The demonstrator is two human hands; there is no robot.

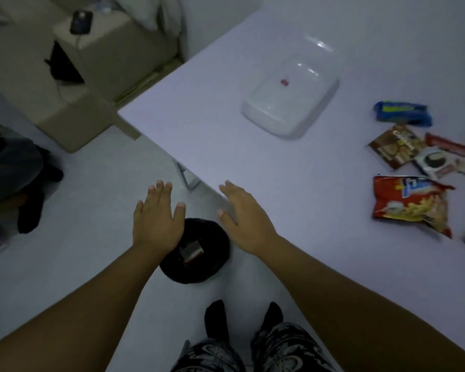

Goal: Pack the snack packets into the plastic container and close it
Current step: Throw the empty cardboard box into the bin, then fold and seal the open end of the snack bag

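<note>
Hands both extended, palms down, fingers straight and spread; neither grip holds anything. Left hand [157, 218] hovers over the floor, above a round black bin [196, 251] that stands beside the near edge of the white bench [293, 210]. Bin contents: one small grey-and-red box-like item [191, 253], identity unclear. Right hand [243, 221] lies over the bench edge, well apart from all task items.

Translucent white rectangular plastic container with rounded corners [290, 98] sits on the bench, lid on, a small red mark at the lid's centre. Nothing discernible inside through the lid. Long axis runs diagonally, from near-left to far-right in the head view.

Snack packets lie loose on the bench to the right of the container, none touching it:
- blue wrapped packet [403, 114], farthest, long axis roughly left-right;
- brown square packet [395, 146], tilted;
- red bar-shaped packet [447, 146];
- white packet with a dark round picture [435, 162], overlapping the brown one's corner;
- large red chip bag [411, 202], nearest, crumpled.

Further packets cut off by the right frame edge.
</note>
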